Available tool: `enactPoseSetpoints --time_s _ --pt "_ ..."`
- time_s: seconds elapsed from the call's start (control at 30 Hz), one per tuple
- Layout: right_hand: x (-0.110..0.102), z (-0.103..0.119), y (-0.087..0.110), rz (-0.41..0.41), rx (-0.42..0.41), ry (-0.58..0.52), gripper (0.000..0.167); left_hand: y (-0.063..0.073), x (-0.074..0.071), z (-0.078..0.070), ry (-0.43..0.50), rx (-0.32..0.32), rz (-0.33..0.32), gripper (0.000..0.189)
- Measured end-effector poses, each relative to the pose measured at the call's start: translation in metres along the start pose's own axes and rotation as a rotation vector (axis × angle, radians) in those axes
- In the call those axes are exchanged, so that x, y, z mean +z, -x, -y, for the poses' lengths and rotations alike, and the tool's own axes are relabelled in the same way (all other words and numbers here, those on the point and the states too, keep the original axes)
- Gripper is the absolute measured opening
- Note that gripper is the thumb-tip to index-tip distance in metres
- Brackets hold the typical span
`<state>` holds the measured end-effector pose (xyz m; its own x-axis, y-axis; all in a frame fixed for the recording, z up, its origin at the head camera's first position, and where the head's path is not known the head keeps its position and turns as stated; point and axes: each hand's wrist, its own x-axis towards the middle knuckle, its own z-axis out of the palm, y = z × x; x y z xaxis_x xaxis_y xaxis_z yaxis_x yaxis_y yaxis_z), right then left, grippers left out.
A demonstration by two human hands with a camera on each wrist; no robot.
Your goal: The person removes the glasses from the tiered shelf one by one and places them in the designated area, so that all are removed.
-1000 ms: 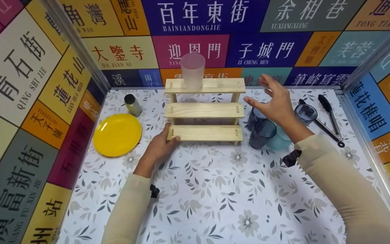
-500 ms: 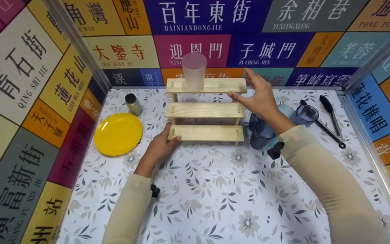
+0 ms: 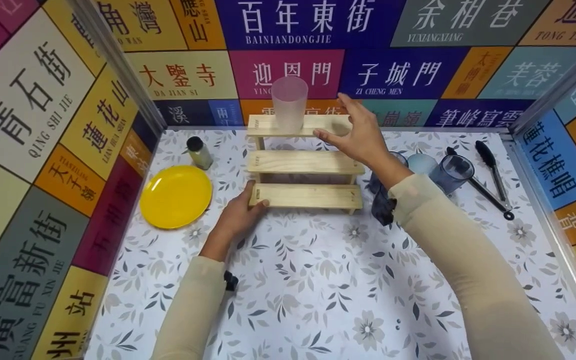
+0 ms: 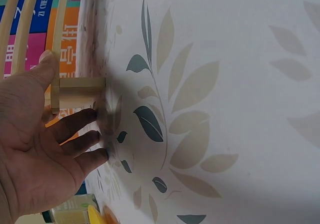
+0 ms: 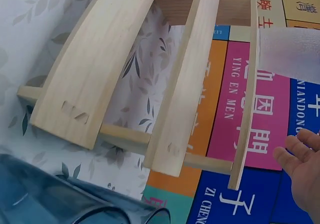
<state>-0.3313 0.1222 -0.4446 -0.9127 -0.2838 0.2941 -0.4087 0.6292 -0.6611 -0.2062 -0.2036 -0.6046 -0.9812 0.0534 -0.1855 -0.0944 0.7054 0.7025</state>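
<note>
A three-tier wooden rack [image 3: 308, 196] stands in the middle of the table. My left hand [image 3: 238, 216] grips the left end of its lowest board; in the left wrist view the thumb lies over the board and the index finger is at its end. On the top board, left of centre, a frosted cup [image 3: 289, 104] stands upright. My right hand [image 3: 360, 136] is over the right part of that board, thumb and fingers spread, nothing between them. A gap separates it from the cup. In the right wrist view part of the right hand [image 5: 306, 176] shows beside the top board.
Right of the rack stand a dark blue glass [image 3: 452, 173], a light blue glass [image 3: 422, 163] and other dark glasses, partly hidden by my right wrist. Tongs [image 3: 489, 160] lie beyond them. A yellow plate [image 3: 175, 197] and a small black-capped jar [image 3: 199, 154] are at left.
My right hand has moved left from above the glasses to the top board, toward the frosted cup. The left hand has stayed on the lowest board.
</note>
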Motion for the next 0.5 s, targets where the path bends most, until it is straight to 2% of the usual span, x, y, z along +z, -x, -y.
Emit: enactPoseSetpoints --time_s 0.33,0.5 --pt "0.018 0.024 -0.021 0.067 0.037 0.085 0.114 0.000 0.000 0.003 0.010 -0.022 0.001 0.090" --pt "0.027 0.035 -0.029 0.067 0.055 0.087 0.113 -0.001 0.001 0.002 0.017 -0.030 0.005 0.091"
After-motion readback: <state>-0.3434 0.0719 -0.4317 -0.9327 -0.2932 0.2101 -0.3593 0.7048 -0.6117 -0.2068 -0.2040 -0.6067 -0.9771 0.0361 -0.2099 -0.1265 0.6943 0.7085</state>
